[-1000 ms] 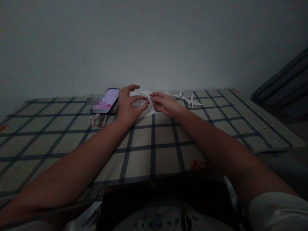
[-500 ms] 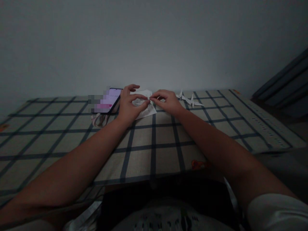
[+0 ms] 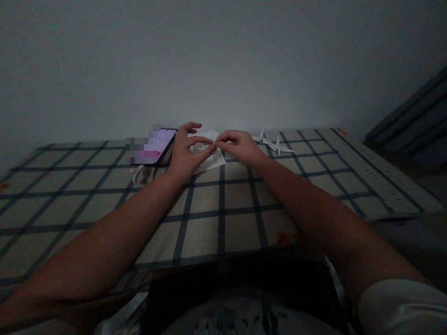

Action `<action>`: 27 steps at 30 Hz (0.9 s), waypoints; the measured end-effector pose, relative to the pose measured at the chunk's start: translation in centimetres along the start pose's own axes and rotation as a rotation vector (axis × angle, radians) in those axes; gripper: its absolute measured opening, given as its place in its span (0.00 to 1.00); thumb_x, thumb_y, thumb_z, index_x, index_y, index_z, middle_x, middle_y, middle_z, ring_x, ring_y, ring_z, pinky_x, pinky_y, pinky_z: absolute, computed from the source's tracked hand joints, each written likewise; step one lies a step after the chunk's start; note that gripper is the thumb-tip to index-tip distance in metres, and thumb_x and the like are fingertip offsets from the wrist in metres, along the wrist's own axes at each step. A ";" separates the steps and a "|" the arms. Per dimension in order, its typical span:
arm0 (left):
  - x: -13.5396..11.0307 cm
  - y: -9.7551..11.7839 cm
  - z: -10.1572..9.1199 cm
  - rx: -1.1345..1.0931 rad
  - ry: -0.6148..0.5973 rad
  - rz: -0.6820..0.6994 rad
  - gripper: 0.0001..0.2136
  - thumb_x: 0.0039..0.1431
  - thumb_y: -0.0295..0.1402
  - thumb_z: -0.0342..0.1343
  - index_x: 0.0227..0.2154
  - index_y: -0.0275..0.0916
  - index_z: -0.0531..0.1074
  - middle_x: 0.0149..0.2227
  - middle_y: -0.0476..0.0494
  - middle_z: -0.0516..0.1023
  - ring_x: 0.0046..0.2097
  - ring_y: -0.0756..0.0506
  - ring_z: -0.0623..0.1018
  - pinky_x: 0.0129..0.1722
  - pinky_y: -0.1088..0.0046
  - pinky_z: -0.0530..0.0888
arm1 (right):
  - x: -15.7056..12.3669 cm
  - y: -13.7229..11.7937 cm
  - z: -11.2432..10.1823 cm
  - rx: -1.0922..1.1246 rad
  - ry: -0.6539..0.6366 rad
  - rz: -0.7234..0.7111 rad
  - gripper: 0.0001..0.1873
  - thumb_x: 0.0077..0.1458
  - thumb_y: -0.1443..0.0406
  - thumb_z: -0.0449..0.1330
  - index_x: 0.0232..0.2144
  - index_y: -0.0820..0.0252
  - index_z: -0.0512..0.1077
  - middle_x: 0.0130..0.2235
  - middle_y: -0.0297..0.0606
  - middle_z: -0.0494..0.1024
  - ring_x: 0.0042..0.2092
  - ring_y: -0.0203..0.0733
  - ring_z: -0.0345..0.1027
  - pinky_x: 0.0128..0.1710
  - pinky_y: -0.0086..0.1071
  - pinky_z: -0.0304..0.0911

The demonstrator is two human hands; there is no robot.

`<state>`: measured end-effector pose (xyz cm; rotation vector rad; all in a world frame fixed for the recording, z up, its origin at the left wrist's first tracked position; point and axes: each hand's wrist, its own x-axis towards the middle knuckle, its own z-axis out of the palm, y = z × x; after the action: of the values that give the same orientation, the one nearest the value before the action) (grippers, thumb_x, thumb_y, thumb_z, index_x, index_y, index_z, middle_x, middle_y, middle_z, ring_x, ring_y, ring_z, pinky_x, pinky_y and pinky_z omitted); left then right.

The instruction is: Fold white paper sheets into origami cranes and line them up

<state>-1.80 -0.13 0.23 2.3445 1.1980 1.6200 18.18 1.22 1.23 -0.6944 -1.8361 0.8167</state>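
Observation:
My left hand (image 3: 188, 151) and my right hand (image 3: 239, 146) meet fingertip to fingertip near the far side of the table. Between their pinched thumbs and forefingers is a small piece of white paper (image 3: 214, 139), mostly covered by the fingers. The other fingers of my left hand stand raised. Beneath and behind the hands lies a white sheet with print (image 3: 217, 160), partly hidden by my left hand. Just right of my right hand rest folded paper cranes (image 3: 278, 146), white with dark marks.
A phone (image 3: 162, 144) with a lit screen lies left of my left hand, a pale cable (image 3: 141, 174) in front of it. The checked tablecloth (image 3: 206, 223) covers the table up to a plain wall (image 3: 223, 65). Dark folded fabric (image 3: 415, 114) hangs at the right.
My right hand has shifted slightly left, bringing its fingertips closer to those of my left hand. The pinch grips stay as they were.

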 end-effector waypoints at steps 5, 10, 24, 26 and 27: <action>0.1 0.1 -0.3 0.038 -0.004 0.029 0.10 0.52 0.42 0.67 0.32 0.42 0.78 0.57 0.43 0.69 0.55 0.41 0.69 0.57 0.59 0.68 | 0.1 0.2 -0.4 0.062 -0.019 0.083 0.14 0.51 0.57 0.67 0.37 0.61 0.80 0.35 0.37 0.81 0.36 0.37 0.71 0.42 0.33 0.66; 0.2 0.3 -0.3 0.074 -0.020 0.047 0.10 0.52 0.41 0.67 0.32 0.42 0.78 0.57 0.43 0.68 0.55 0.41 0.69 0.57 0.59 0.67 | 0.1 0.4 -0.8 0.054 -0.058 0.136 0.15 0.51 0.55 0.67 0.36 0.61 0.81 0.34 0.38 0.81 0.36 0.37 0.71 0.40 0.33 0.66; 0.1 0.6 -0.1 0.079 -0.005 -0.019 0.14 0.51 0.48 0.66 0.30 0.43 0.78 0.56 0.43 0.69 0.55 0.40 0.69 0.57 0.56 0.66 | -0.1 -0.1 -0.1 -0.108 0.013 -0.005 0.10 0.55 0.59 0.63 0.33 0.58 0.79 0.37 0.38 0.81 0.40 0.40 0.72 0.44 0.34 0.66; 0.0 0.6 -0.1 0.072 0.001 -0.029 0.14 0.51 0.48 0.66 0.31 0.42 0.78 0.56 0.42 0.69 0.54 0.40 0.69 0.57 0.57 0.66 | -0.2 -0.3 0.1 -0.153 0.011 -0.033 0.09 0.56 0.60 0.62 0.33 0.59 0.79 0.37 0.39 0.81 0.40 0.39 0.71 0.44 0.34 0.66; 0.0 0.6 0.0 0.066 0.004 -0.036 0.14 0.51 0.48 0.66 0.31 0.42 0.78 0.55 0.42 0.69 0.54 0.40 0.69 0.57 0.57 0.66 | -0.2 -0.3 0.1 -0.174 0.009 -0.045 0.09 0.57 0.61 0.61 0.33 0.59 0.79 0.37 0.39 0.80 0.40 0.39 0.71 0.43 0.34 0.66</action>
<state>-1.49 -0.58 0.52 2.3447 1.3058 1.5994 18.08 0.83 1.34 -0.7623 -1.9231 0.6290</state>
